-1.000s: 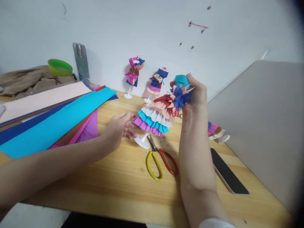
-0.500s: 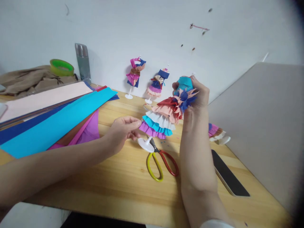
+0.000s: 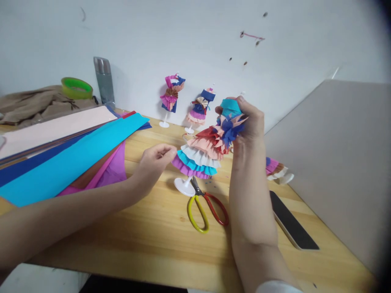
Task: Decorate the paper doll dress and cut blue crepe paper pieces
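My right hand is wrapped round the upper part of a miniature dress form, tilted, in a ruffled crepe paper dress. The bodice is turquoise, with a blue and pink frill at the waist; red, pink, white, turquoise and purple tiers run below. Its white round base hangs above the table. At the skirt's left edge, my left hand pinches the lower ruffles between thumb and fingers. Scissors with one yellow and one red handle lie underneath, their blades partly hidden by the base.
Crepe paper sheets are spread on the left. Two dressed forms, one pink and blue and one mostly navy, stand by the wall. A bottle and green tape roll sit behind; a phone lies right.
The dress form and both hands appear slightly further left, and the camera view has shifted a little. My left fingers look more closed at the skirt's edge.
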Tool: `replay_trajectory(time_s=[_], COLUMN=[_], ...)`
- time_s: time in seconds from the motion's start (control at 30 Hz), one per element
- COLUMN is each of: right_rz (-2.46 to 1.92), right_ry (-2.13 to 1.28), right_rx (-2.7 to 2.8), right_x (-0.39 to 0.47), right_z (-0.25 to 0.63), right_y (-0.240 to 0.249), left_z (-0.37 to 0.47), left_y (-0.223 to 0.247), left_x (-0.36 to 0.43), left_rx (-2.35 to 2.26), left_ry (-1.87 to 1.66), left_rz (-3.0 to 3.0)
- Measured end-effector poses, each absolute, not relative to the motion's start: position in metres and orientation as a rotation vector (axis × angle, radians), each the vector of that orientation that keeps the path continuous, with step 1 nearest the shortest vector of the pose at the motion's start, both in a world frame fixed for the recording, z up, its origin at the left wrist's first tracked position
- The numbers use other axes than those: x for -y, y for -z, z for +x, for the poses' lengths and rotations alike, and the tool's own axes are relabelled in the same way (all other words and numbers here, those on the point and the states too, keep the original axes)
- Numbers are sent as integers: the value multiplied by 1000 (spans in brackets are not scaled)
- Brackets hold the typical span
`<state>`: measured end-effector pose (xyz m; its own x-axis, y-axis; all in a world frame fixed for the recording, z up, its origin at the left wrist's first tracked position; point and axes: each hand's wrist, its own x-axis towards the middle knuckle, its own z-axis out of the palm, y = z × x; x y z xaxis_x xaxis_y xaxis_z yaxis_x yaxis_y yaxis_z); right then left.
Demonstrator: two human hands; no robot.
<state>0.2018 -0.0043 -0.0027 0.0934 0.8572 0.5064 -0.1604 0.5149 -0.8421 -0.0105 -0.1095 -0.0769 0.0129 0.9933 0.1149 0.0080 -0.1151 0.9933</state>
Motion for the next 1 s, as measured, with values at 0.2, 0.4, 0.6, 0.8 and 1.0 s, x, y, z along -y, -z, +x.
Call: replay_trajectory(time_s=[0.2, 0.4, 0.6, 0.8, 1.0], right_rz=[-684, -667, -712, -757, -792], right_ry=[-815, -833, -779, -798, -785], right_rx=[1315, 1380, 1395, 1317, 1259], right_x=[9, 11, 17, 24, 27], right_z=[192, 187, 177, 171, 166], right_y=[3, 4, 3, 0, -1], left_z=[-14, -12, -10, -13, -17], left_y=[81, 83, 86, 89, 90], left_x=[104, 103, 99, 92, 87], left_rx=[-1213, -1208, -1184, -1168, -1164], left_ry=[-1472, -1445, -1444, -1412, -1366], left_rz=[1551, 1564, 1459, 1402, 1408])
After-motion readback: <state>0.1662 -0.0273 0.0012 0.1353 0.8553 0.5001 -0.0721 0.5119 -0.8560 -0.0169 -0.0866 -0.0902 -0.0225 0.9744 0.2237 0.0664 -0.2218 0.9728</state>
